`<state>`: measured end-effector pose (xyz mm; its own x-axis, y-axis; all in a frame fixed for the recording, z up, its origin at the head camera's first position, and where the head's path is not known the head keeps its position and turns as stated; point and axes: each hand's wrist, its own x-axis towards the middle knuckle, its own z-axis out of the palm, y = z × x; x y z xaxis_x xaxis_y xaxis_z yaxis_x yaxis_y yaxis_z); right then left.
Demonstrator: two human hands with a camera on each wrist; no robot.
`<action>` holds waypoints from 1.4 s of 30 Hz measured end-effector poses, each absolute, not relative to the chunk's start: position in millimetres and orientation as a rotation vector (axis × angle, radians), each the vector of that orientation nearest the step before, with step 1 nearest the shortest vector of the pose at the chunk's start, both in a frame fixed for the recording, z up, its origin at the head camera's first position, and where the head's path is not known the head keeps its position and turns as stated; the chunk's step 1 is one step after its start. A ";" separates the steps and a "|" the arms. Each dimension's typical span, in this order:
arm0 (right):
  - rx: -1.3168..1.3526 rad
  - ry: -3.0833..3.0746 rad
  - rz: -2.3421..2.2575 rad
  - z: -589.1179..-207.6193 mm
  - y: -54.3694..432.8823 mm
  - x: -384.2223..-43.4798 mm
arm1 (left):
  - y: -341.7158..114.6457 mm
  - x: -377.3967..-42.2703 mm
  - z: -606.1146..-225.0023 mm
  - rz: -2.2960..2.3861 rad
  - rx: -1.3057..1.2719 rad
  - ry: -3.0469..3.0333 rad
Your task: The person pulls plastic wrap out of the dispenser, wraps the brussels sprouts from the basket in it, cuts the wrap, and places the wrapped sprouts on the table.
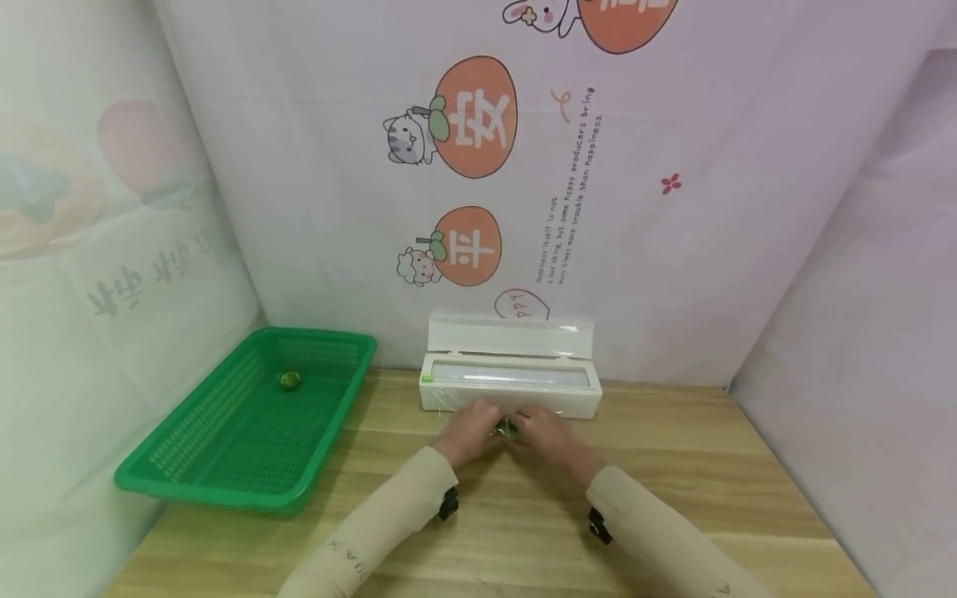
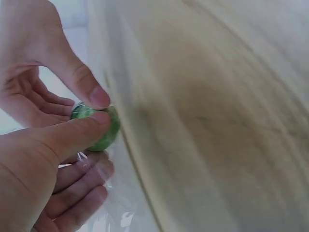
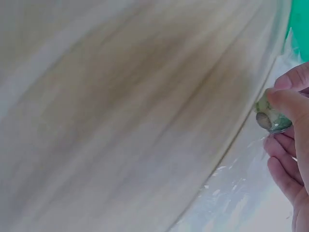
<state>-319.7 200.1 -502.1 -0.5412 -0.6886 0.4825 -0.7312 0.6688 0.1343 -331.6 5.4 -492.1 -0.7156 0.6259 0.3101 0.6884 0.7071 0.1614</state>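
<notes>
Both hands meet in front of a white cling film dispenser (image 1: 516, 401), whose lid stands raised. Between them is a small round green vegetable (image 1: 507, 428), resembling a Brussels sprout. My left hand (image 1: 473, 428) pinches it with the thumb on top and fingers beneath, and my right hand (image 1: 549, 436) pinches its other side. Clear cling film (image 3: 231, 193) lies under and around the vegetable. A brownish, cut-looking stem end of the vegetable (image 3: 263, 120) shows in the right wrist view. In the head view the fingers hide most of it.
To the left stands a green plastic basket (image 1: 317, 465) with slotted walls, with one small green-yellow ball (image 1: 290, 380) inside. The wooden table (image 1: 673, 465) meets a printed white cloth (image 1: 336, 208) behind the dispenser. Cloth also hangs at both sides.
</notes>
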 end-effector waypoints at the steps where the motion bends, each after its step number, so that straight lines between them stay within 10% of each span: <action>1: 1.093 -2.399 0.108 -498.6 199.5 -316.4 | 4.4 -328.4 -487.6 -0.399 -1.057 -2.695; 18: 1.200 -2.520 0.234 -455.5 194.5 -281.5 | -5.4 -294.6 -445.8 -0.418 -1.140 -2.817; 42: 1.338 -2.911 0.722 -481.6 198.0 -288.6 | -17.8 -277.1 -492.2 -0.626 -1.219 -2.768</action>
